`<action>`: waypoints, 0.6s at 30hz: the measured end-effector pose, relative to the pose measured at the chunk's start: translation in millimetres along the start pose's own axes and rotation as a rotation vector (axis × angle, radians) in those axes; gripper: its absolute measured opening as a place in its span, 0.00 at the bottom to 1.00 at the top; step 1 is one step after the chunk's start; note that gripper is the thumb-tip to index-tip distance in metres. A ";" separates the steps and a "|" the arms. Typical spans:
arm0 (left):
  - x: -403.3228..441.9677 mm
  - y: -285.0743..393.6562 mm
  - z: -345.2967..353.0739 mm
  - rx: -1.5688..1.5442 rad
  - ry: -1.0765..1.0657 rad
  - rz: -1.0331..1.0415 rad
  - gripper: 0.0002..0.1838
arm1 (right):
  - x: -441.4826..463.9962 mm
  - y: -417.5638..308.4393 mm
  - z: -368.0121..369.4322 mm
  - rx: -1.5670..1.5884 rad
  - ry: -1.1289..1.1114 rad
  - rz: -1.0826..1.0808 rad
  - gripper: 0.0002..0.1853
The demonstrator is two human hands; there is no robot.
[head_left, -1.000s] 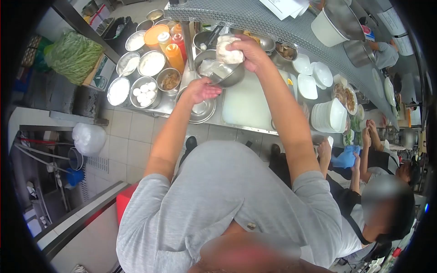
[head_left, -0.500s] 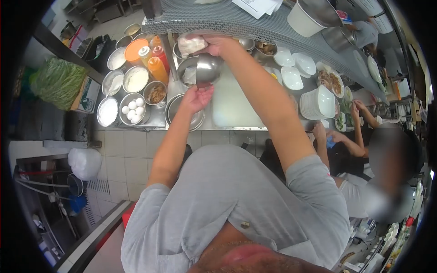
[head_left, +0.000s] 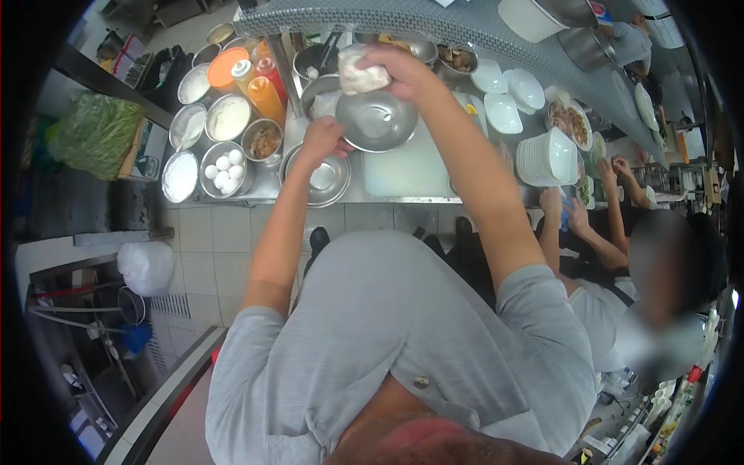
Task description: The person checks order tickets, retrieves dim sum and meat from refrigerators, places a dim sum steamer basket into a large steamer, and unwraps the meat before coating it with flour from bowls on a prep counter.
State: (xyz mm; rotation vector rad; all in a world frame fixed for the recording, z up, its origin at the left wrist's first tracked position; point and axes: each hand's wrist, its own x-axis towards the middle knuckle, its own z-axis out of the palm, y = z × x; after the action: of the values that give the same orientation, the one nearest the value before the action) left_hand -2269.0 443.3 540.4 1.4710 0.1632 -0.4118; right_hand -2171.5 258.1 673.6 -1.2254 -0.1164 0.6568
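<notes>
My left hand (head_left: pixel 324 140) grips the rim of a steel bowl (head_left: pixel 377 122) at its left side; the bowl faces up and looks nearly empty. Over the bowl's upper edge, my right hand (head_left: pixel 397 68) holds a whitish bundle (head_left: pixel 363 71) that seems wrapped in clear plastic. Behind the held bowl stands another metal bowl (head_left: pixel 308 94) with something pale in it. Below my left hand, a wide metal bowl (head_left: pixel 335 191) rests on the counter. A white cutting board (head_left: pixel 411 177) lies to the right, partly under the held bowl.
Bowls of white contents, a bowl of eggs (head_left: pixel 225 172) and sauce bottles (head_left: pixel 266 99) stand at left. Stacked white dishes (head_left: pixel 549 157) are at right, near co-workers' hands (head_left: pixel 577 215). A mesh-covered shelf (head_left: pixel 434 23) crosses above the counter.
The steel bowl, tilted on its side half a second ago, now faces up. My right hand has moved right with the bundle, from behind the bowls to over the held bowl's edge.
</notes>
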 end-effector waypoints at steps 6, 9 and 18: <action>-7.8 -27.8 51.3 0.340 -0.081 0.013 0.13 | -71.9 69.1 -66.5 -0.143 0.252 0.104 0.35; 1.0 -44.6 62.0 0.255 -0.087 -0.009 0.13 | -93.5 106.6 -82.2 0.028 0.310 0.138 0.36; -48.7 -13.6 18.6 0.427 0.022 0.028 0.11 | -110.3 111.7 -43.2 0.066 0.213 0.109 0.32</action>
State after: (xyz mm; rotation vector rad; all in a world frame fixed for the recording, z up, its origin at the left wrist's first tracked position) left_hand -2321.4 432.6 546.9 1.8963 0.0742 -0.4245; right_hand -2287.7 184.5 586.5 -1.2364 0.1498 0.6156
